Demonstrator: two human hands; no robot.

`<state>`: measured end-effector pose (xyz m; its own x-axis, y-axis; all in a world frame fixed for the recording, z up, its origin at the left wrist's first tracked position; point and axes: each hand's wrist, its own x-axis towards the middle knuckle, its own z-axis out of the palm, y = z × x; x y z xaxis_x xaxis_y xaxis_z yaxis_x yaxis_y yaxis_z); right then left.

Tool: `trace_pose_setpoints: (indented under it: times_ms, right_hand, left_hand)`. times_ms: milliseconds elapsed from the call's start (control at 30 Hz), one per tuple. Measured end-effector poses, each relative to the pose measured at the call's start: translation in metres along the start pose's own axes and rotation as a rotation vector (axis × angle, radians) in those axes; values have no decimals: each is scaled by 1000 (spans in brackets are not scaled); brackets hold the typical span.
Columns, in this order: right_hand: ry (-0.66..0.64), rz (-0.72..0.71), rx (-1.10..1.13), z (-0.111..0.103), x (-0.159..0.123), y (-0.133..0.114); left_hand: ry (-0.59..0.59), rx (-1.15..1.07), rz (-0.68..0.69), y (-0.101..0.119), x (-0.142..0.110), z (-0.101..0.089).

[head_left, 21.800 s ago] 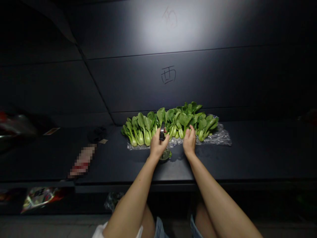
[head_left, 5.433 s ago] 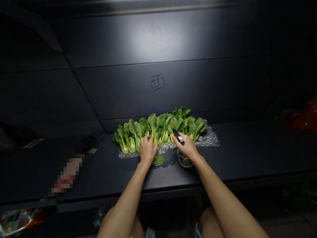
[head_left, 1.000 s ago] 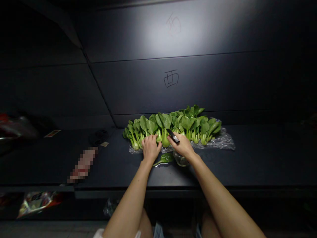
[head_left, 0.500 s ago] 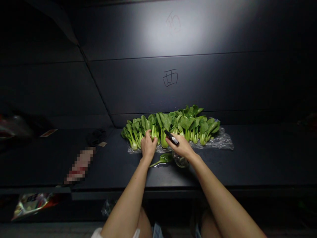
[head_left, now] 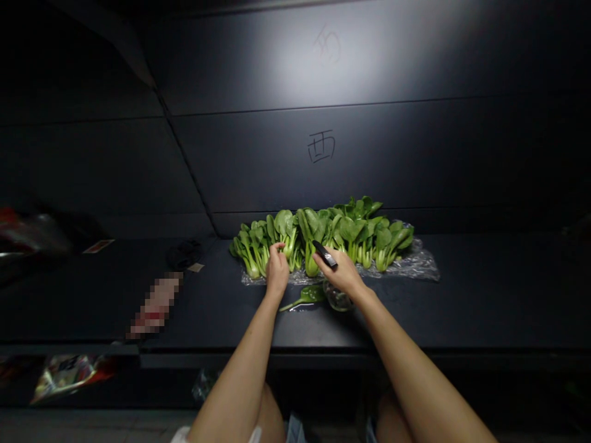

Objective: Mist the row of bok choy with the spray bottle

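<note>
Several heads of bok choy (head_left: pixel 353 231) stand in a row, leaves up, on clear plastic wrap (head_left: pixel 418 261) along the dark shelf's back. My left hand (head_left: pixel 277 271) is closed at the left part of the row, its fingers curled at the stems of one head (head_left: pixel 287 232); the exact grip is partly hidden. My right hand (head_left: pixel 344 271) is wrapped round a spray bottle with a black spray head (head_left: pixel 325 254). The bottle's clear body (head_left: pixel 339 300) shows beneath the palm. A loose leaf (head_left: pixel 310 294) lies on the wet shelf between my wrists.
The dark shelf (head_left: pixel 484 301) ends at a front edge above my knees, with a dark panel (head_left: pixel 258 160) behind. Leftward lie a blurred-out item (head_left: pixel 156 304), a dark bundle (head_left: pixel 184 253) and a small card (head_left: pixel 196 267). A colourful packet (head_left: pixel 69 372) sits on the lower level.
The head of bok choy at my left hand has risen slightly and its leaves now spread into view. My left fingers have drawn closer together. My right hand keeps hold of the spray bottle.
</note>
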<state>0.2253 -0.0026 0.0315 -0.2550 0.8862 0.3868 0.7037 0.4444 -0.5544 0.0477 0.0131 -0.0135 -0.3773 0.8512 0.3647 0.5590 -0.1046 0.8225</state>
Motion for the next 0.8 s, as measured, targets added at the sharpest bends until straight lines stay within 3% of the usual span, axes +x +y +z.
trace_pose_setpoints:
  times_ms: [100, 333, 467, 633, 800]
  right_hand:
    - [-1, -3, 1, 0, 1, 1]
    - [-11, 11, 41, -3, 1, -1]
    - [-4, -4, 50, -6, 0, 0]
    - [11, -17, 55, -5, 0, 1]
    - [-4, -7, 69, -1, 1, 1]
  left_hand:
    - [-27, 75, -18, 1, -1, 0]
    - [-26, 439, 180, 1, -9, 8]
    - [16, 458, 146, 2, -9, 10]
    - [11, 591, 274, 3, -13, 7]
    - [20, 630, 317, 2, -15, -1]
